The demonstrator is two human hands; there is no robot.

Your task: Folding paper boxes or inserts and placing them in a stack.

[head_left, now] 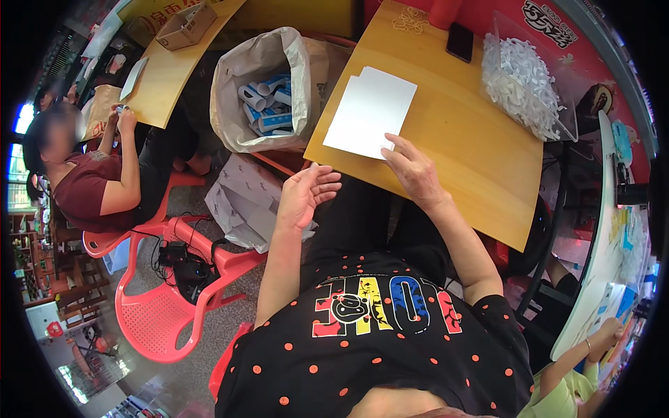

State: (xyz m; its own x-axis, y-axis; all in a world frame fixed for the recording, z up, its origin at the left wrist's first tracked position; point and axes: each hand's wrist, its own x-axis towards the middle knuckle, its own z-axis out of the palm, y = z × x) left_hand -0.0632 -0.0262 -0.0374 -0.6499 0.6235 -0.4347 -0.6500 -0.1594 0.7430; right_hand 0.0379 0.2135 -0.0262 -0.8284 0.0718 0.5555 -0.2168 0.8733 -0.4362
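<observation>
White paper sheets (366, 108) lie slightly fanned on the yellow table (467, 153), near its front left edge. At their lower right corner is my right hand (416, 174), its thumb and fingertips closed on the paper edge. How many sheets it grips, I cannot make out. My left hand (305, 195) hovers just off the table's front corner, palm turned inward. Its fingers are loosely stretched and hold nothing.
A large paper bag (226, 104) with blue and white rolled cups (268, 104) stands left of the table. On the table are a clear bin of white pieces (523, 83), a phone (460, 42) and rubber bands (410, 21). A pink chair (157, 320) and another person (104, 174) are left.
</observation>
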